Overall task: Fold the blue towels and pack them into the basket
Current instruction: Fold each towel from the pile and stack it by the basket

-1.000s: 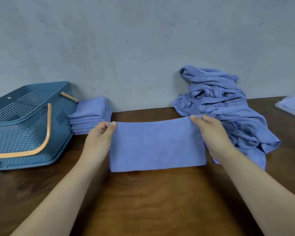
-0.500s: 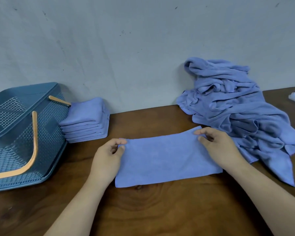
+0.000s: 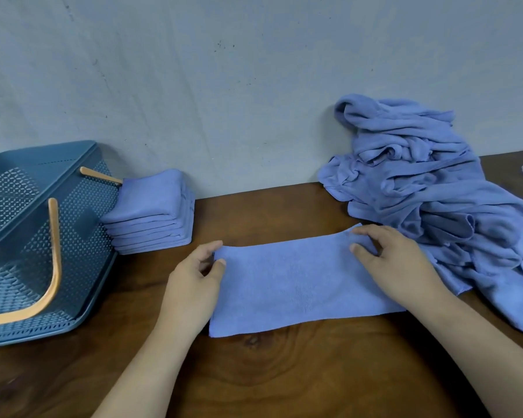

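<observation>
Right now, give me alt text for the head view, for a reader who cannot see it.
The left hand and right hand pinch the ends of a blue towel lying flat on a wooden table. A stack of folded towels sits beside the basket at left; a heap of unfolded towels lies at right.

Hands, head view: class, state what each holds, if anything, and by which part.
The left hand pinches the flat blue towel by its far left corner; the right hand pinches its far right corner.
</observation>
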A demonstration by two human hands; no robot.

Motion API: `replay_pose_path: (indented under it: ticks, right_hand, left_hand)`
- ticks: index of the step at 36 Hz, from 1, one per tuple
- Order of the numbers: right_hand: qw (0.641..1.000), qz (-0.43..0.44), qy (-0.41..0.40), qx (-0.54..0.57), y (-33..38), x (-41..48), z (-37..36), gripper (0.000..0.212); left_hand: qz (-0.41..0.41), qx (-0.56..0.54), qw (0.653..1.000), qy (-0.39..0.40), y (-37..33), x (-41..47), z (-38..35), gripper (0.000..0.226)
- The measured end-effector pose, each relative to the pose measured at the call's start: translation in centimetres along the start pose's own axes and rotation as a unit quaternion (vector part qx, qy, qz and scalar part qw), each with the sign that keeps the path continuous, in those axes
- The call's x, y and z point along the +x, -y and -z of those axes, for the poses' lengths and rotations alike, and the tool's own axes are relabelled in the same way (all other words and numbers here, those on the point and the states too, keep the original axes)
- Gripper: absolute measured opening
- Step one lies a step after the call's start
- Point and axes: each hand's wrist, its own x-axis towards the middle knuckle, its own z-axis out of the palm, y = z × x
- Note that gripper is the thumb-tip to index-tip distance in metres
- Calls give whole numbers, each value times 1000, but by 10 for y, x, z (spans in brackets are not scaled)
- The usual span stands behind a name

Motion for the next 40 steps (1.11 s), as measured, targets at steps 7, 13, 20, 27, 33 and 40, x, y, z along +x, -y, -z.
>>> replay_pose_path:
  ticks: [7,13,20,27,33,40]
  right_hand:
    - [962,134,-34,-237,37,-18,-1,43]
    - [944,194,204,-171,50,-24,-28,71]
    - [933,178,229,-211,25,-21,-25,92]
    - [941,134,226,-214,13,-15,-15,104]
    - [939,116,242,-214,-2,-14,2,103]
    - [939,112,243,-215,1,-16,4,107]
  left_hand:
    - [-185,215,958,-48,-31,-25,-20,32]
    - [-172,355,908,137,-30,-40,-57,64]
    - [-156,385,887,202,-11,-30,-36,87]
    - [-126,381,887,227,-10,-18,-19,92]
    - [-128,363,888,253,0,-10,1,99]
    - [-177,413,864,229,-14,-24,-1,98]
